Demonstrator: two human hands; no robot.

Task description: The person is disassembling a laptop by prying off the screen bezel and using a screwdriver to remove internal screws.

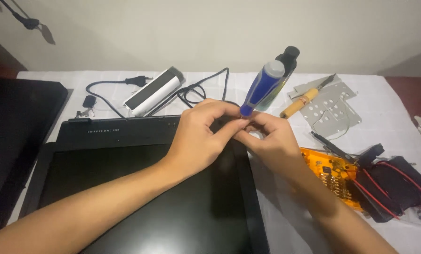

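A blue screwdriver (263, 89) is gripped by the right hand (271, 141). Its lower end is pinched by the left hand (198, 138) above the black laptop (125, 188). An orange circuit board (335, 176) is seen at 3 o'clock.

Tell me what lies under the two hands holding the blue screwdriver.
Under the left hand and right hand lies the black laptop, near its right hinge corner. The blue screwdriver rises between the fingers. Its tip, and any screw beneath it, are hidden by the fingers.

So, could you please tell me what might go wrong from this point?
The blue-handled screwdriver is pinched by both hands, left hand and right hand, right over the black laptop screen panel; a slip might scratch it. Any small screw could roll off among the loose parts on the white tablecloth.
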